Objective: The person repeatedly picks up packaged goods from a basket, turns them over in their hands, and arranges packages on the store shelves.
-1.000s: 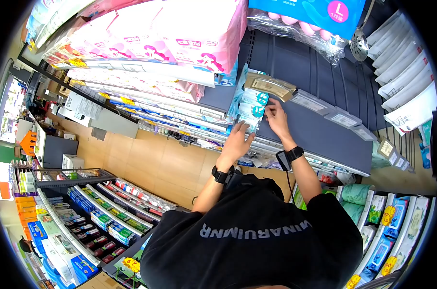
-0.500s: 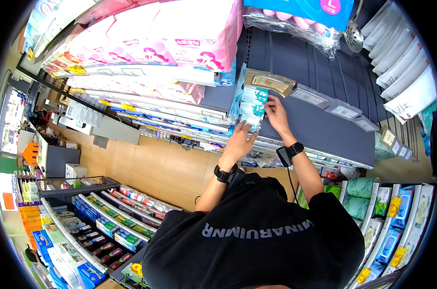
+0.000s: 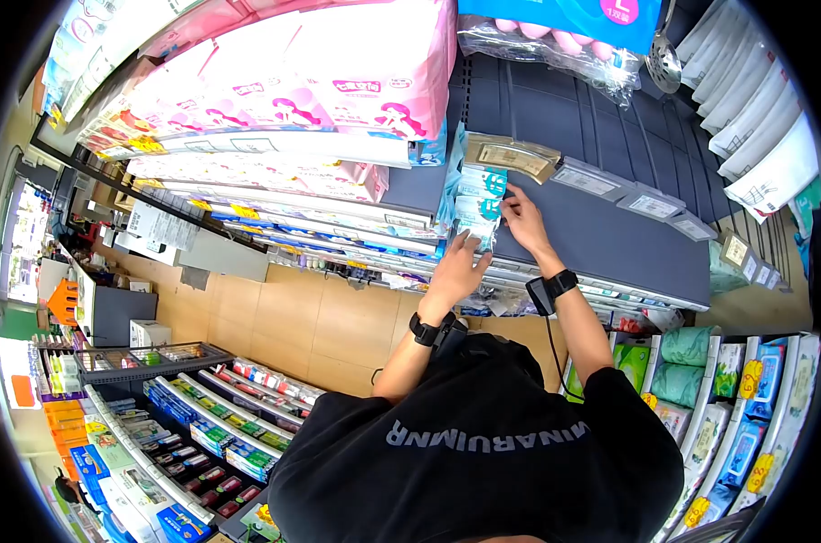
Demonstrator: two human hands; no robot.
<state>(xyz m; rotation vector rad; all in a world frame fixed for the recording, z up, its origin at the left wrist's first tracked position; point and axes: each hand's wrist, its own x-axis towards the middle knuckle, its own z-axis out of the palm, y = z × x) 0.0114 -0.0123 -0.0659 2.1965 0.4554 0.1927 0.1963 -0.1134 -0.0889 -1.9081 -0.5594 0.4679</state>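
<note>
Small teal-and-white packets [image 3: 476, 210] lie in a short row on the dark grey shelf [image 3: 600, 237], below a beige label holder [image 3: 512, 157]. My left hand [image 3: 460, 270] is at the near end of the row, fingers spread, fingertips against the lowest packet. Along the row's right side is my right hand [image 3: 524, 223], its fingers slightly apart and the fingertips by the packets' edge. Neither hand is wrapped round a packet. Part of the right thumb is hidden. Both wrists wear black bands.
Pink packages [image 3: 374, 68] fill the upper-left shelf. Metal hooks with price tags [image 3: 653, 203] line the panel at right, near hanging white bags [image 3: 781, 172]. A slotted ladle [image 3: 664, 63] hangs above. Stocked racks [image 3: 213, 407] stand behind, along the tiled floor [image 3: 311, 312].
The camera view has shifted slightly. Both hands stay at the teal-and-white packets, with only small finger movements; nothing has been picked up or let go.
</note>
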